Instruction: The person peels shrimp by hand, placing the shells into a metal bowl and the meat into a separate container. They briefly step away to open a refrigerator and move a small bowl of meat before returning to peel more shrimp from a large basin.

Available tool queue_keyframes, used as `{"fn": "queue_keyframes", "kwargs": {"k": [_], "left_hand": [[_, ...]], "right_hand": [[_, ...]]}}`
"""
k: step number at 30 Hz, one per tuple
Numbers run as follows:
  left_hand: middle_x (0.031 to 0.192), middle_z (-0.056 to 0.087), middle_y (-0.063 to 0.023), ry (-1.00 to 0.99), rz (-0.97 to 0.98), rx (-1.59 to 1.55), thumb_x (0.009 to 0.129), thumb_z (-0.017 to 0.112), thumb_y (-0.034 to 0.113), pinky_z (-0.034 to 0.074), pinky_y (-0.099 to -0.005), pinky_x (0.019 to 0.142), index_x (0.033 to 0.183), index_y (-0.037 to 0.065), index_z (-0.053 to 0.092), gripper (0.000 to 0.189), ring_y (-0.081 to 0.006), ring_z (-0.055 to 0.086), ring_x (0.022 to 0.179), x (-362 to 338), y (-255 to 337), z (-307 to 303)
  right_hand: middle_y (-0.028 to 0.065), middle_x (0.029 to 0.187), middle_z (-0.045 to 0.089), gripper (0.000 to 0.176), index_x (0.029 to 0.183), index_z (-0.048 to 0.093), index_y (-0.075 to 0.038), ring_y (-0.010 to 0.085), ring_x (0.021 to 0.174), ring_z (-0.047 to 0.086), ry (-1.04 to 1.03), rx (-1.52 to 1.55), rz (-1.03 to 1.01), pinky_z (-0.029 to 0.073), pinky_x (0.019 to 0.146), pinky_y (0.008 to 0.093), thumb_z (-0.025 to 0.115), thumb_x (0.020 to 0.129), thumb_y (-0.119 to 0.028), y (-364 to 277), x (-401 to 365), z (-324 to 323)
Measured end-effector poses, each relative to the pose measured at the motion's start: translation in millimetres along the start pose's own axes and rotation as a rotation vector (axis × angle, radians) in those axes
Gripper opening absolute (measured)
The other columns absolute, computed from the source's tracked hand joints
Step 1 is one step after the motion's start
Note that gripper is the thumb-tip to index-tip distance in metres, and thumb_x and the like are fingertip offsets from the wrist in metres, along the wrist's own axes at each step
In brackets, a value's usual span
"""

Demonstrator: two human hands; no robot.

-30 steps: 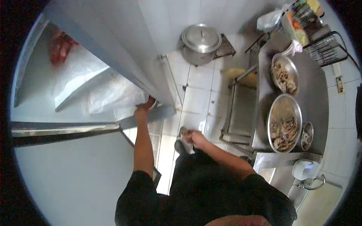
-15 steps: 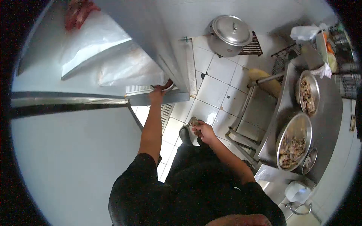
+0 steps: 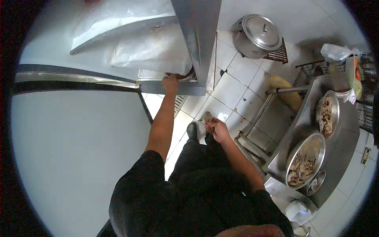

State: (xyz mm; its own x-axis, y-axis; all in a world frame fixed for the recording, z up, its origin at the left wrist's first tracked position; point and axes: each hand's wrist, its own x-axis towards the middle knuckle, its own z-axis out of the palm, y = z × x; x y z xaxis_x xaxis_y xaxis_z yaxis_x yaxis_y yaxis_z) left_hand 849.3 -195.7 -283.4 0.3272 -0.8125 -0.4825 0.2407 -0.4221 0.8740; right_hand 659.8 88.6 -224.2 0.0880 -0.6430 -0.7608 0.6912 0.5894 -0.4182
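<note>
My left hand point(image 3: 171, 83) reaches low into an open fridge point(image 3: 201, 39), its fingers closed at the edge of a round metal bowl point(image 3: 191, 75). The bowl has something dark red in it, and a white plastic-covered shelf load point(image 3: 152, 49) partly hides it. A white slatted rack point(image 3: 149, 74) lies just left of that hand. My right hand point(image 3: 219, 130) is held in front of my legs over the floor, its fingers pinched round a small brownish piece point(image 3: 209, 121); what it is I cannot tell.
The fridge door point(image 3: 79, 142) stands open at my left. A lidded metal pot point(image 3: 256, 36) sits by the wall. On the steel counter point(image 3: 339, 152) to my right are a large bowl point(image 3: 289, 162) and a second bowl point(image 3: 336, 108) with brownish food pieces, and a small bowl point(image 3: 321, 177).
The view has tilted and shifted, so the fridge opening sits higher and the counter lower. My left hand stays at the bowl, and my right hand still pinches the brownish piece.
</note>
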Motion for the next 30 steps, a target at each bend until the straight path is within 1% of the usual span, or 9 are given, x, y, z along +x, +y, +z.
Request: {"fn": "queue_keyframes", "kwargs": {"k": [4,7,11,13,15,19,23,27,30], "left_hand": [[0.106,0.057,-0.0190,0.034,-0.107,-0.326,0.081,0.059,0.008,0.055,-0.0447,0.064,0.112,-0.006,0.045,0.037,-0.0282,0.061,0.089,-32.4,22.9,-2.2],[0.096,0.056,-0.0133,-0.088,-0.080,-0.346,0.078,0.057,0.002,0.054,-0.0410,0.065,0.108,0.002,0.046,0.032,-0.0245,0.059,0.081,-50.4,31.3,-35.0],[0.078,0.053,-0.0072,0.038,-0.099,-0.284,0.075,0.054,-0.002,0.054,-0.0389,0.058,0.095,0.006,0.046,0.023,-0.0196,0.053,0.063,-100.8,45.6,-88.0],[0.086,0.054,-0.0101,0.095,-0.142,-0.301,0.074,0.052,-0.004,0.055,-0.0399,0.061,0.093,0.006,0.045,0.023,-0.0229,0.056,0.071,-121.3,47.4,-121.6],[0.096,0.054,-0.0121,0.054,0.050,-0.124,0.072,0.051,-0.005,0.056,-0.0422,0.067,0.093,0.005,0.046,0.024,-0.0268,0.058,0.081,-136.8,37.0,-162.5],[0.106,0.054,-0.0141,0.113,0.134,-0.179,0.071,0.052,-0.004,0.057,-0.0459,0.073,0.095,0.003,0.047,0.025,-0.0305,0.058,0.091,-165.4,76.5,-195.2],[0.102,0.055,-0.0131,0.207,0.118,-0.252,0.072,0.053,-0.003,0.057,-0.0467,0.074,0.093,0.001,0.050,0.022,-0.0293,0.058,0.091,-162.6,121.9,-210.4],[0.092,0.057,-0.0127,0.240,0.106,-0.380,0.073,0.052,-0.003,0.058,-0.0426,0.070,0.085,-0.001,0.053,0.012,-0.0255,0.059,0.085,-159.2,159.5,-184.4],[0.087,0.057,-0.0137,0.194,0.090,-0.443,0.074,0.052,-0.003,0.059,-0.0381,0.064,0.082,-0.003,0.055,0.009,-0.0237,0.060,0.077,-138.8,158.0,-179.8]], "right_hand": [[0.0069,0.100,0.062,0.032,0.117,0.053,0.000,0.0176,0.085,0.061,0.018,-0.012,0.023,0.051,0.072,0.0316,0.056,0.085,-0.002,-16.4,-11.4,18.0],[0.0075,0.102,0.062,0.033,0.117,0.052,0.001,0.0189,0.084,0.062,-0.033,-0.016,0.052,0.051,0.072,0.0314,0.057,0.085,-0.002,-21.1,-7.4,27.1],[0.0066,0.099,0.061,0.025,0.111,0.055,0.000,0.0190,0.075,0.060,-0.160,-0.031,0.082,0.050,0.069,0.0308,0.056,0.086,-0.003,-16.6,41.2,38.0],[0.0060,0.097,0.061,0.023,0.109,0.056,-0.002,0.0175,0.075,0.057,-0.183,-0.061,0.046,0.049,0.070,0.0308,0.058,0.087,-0.007,-29.8,64.2,66.2],[0.0056,0.096,0.061,0.023,0.107,0.058,-0.004,0.0165,0.077,0.054,-0.140,0.143,-0.041,0.047,0.075,0.0330,0.060,0.087,-0.014,-71.2,48.1,129.6],[0.0046,0.100,0.062,0.031,0.115,0.055,-0.006,0.0182,0.093,0.057,-0.007,-0.522,-0.269,0.045,0.084,0.0370,0.061,0.087,-0.018,-84.4,110.8,136.7],[0.0047,0.103,0.063,0.033,0.116,0.055,-0.006,0.0191,0.093,0.061,0.063,-0.395,-0.114,0.046,0.080,0.0366,0.061,0.086,-0.016,-88.5,58.0,128.5],[0.0093,0.101,0.065,0.032,0.120,0.054,-0.005,0.0204,0.080,0.064,-0.036,-0.281,-0.025,0.049,0.072,0.0367,0.050,0.089,-0.014,-31.9,61.8,34.5],[0.0106,0.093,0.066,0.033,0.119,0.054,-0.003,0.0199,0.074,0.063,0.167,-0.213,0.030,0.047,0.061,0.0320,0.053,0.087,-0.012,-21.2,14.1,5.1]]}}
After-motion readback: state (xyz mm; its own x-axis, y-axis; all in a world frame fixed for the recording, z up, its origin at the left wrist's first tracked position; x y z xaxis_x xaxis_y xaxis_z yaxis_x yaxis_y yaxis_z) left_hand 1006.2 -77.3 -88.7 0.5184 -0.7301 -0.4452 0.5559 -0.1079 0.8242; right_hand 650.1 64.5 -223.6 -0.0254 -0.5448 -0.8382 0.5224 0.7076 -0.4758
